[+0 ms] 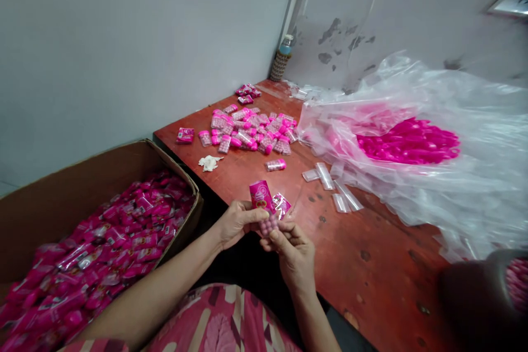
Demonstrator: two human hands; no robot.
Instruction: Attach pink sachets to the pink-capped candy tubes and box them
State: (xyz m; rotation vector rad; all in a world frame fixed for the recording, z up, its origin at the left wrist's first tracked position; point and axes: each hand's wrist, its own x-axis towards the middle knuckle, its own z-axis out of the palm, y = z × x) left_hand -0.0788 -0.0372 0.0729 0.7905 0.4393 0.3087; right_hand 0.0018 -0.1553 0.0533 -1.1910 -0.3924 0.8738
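Observation:
My left hand (236, 224) is closed, its thumb pressing near the base of an upright pink printed wrapper (259, 193). Just below that wrapper, a small clear bottle of pink balls (269, 224) lies between both thumbs. The fingers of my right hand (293, 250) are closed on the bottle's lower right side; its cap cannot be made out. Behind my fingers, a shiny pink packet (281, 204) lies at the table's edge. Farther back sits one filled bottle with a pink cap (275, 165), in front of a pile of similar filled bottles (251, 129).
A cardboard box (193, 190) full of pink packets stands at left. On the red table (350, 269) are clear empty tubes (325, 176), crumpled white tissue (210, 163) and a large plastic bag (396, 192) of pink pieces. A dark container (470, 286) stands at right.

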